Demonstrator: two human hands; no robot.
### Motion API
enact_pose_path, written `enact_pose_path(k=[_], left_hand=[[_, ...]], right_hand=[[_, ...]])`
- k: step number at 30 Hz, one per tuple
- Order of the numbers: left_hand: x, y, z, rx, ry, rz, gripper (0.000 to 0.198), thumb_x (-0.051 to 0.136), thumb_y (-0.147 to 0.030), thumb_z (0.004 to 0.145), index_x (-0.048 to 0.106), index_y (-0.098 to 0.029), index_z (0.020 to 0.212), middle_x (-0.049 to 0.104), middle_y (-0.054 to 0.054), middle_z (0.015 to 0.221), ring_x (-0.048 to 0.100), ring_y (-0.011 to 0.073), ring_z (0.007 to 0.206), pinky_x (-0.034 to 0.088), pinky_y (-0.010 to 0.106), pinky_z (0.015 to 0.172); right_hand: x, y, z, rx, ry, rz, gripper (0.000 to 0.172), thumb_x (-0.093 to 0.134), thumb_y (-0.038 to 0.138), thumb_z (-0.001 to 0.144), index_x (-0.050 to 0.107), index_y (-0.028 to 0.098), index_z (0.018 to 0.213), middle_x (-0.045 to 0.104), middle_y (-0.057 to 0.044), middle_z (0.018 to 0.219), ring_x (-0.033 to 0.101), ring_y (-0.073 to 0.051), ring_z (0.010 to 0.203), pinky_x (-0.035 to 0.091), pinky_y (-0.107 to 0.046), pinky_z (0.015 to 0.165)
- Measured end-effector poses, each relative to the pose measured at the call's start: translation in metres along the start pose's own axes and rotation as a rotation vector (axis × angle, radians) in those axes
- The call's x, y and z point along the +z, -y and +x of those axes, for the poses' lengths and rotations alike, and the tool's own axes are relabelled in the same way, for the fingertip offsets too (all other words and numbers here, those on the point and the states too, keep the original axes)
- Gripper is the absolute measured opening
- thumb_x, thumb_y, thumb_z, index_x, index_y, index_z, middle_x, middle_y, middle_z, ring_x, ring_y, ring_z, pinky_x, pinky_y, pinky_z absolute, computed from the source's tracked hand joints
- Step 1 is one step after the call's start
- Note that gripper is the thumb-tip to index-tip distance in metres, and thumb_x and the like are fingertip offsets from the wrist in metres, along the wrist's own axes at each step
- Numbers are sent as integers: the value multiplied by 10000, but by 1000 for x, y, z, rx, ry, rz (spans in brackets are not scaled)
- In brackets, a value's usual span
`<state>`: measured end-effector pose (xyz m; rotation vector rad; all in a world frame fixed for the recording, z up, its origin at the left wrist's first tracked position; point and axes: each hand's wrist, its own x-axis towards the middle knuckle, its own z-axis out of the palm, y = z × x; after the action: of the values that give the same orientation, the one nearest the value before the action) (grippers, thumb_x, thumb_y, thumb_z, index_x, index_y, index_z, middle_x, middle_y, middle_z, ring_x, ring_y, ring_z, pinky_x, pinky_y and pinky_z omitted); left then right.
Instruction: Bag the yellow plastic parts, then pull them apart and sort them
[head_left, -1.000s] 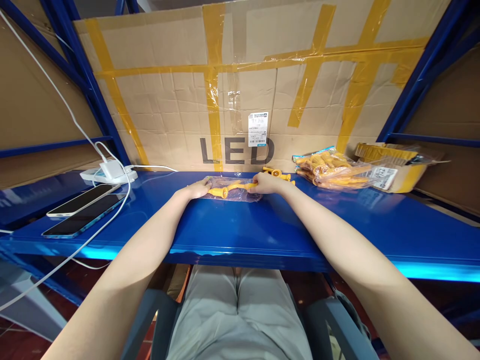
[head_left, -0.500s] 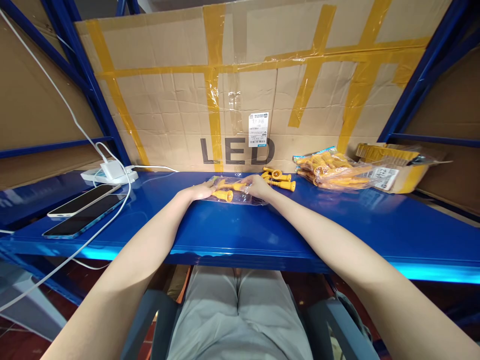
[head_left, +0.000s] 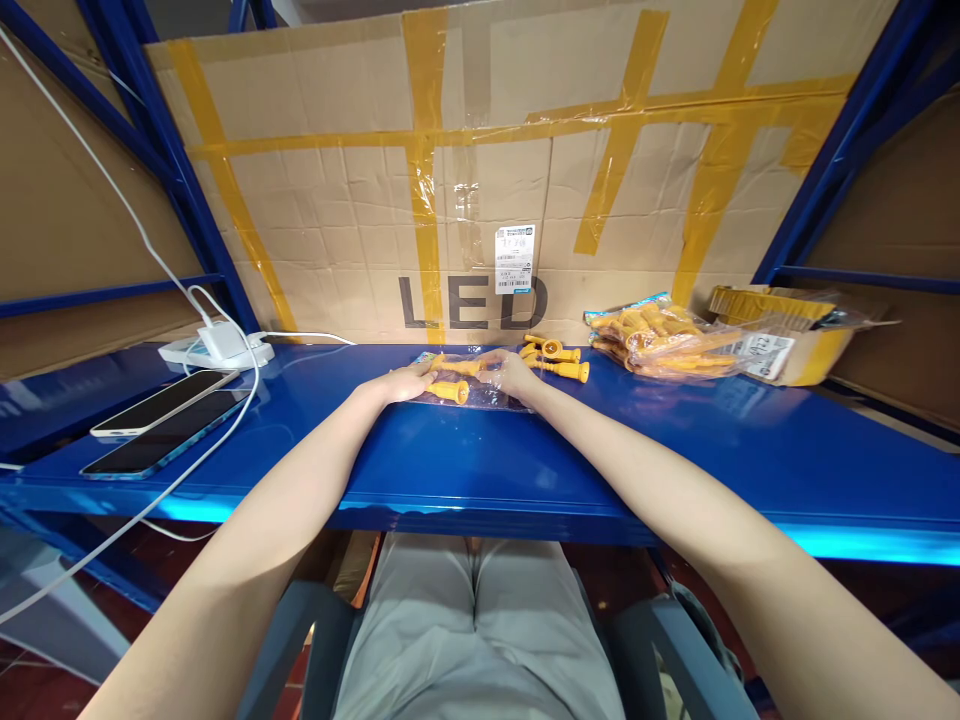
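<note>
A clear plastic bag (head_left: 491, 400) lies flat on the blue shelf between my hands. Inside it are yellow pieces shaped like small horns with flared ends; one yellow piece (head_left: 450, 391) is near the front, and another yellow piece (head_left: 456, 368) lies just behind. My left hand (head_left: 409, 383) is closed on the bag's left end. At the other end, my right hand (head_left: 516, 377) has its fingers bent around the bag's film; its fingertips are partly hidden under the shiny plastic. Several loose yellow pieces (head_left: 571, 371) lie just beyond my right hand.
A filled bag of yellow pieces (head_left: 652, 335) sits at the right, beside a small cardboard box (head_left: 814, 355). Two phones (head_left: 165, 433) and a white power strip (head_left: 247, 352) with cables are at the left. A large taped cardboard sheet (head_left: 337, 230) stands behind the blue shelf (head_left: 480, 460).
The rear yellow piece in the bag has shifted slightly left, toward my left hand. My right hand's fingers have moved a little on the plastic. The view has drifted slightly.
</note>
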<state>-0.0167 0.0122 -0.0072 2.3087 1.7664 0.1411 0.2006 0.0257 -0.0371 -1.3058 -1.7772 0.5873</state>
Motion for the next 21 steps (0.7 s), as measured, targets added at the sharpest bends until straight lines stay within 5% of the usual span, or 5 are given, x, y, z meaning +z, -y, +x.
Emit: enact_pose_path(k=[13, 21], left_hand=[[0, 1, 3, 2, 22, 4, 670, 201, -493, 982, 233, -191, 1578, 206, 51, 1631, 220, 218, 1501, 185, 341, 1205], [1, 4, 5, 54, 26, 12, 679, 196, -479, 971, 254, -165, 1569, 246, 59, 1626, 281, 200, 1482, 232, 294, 1180]], right_hand=[[9, -4, -1, -11, -126, 151, 195, 714, 154, 633, 551, 194, 732, 658, -16, 869, 624, -185, 879, 502, -346, 876], [-11, 16, -10, -10, 431, 350, 43, 715, 189, 693, 691, 161, 674, 679, -2, 620, 642, -146, 674, 519, -327, 819]])
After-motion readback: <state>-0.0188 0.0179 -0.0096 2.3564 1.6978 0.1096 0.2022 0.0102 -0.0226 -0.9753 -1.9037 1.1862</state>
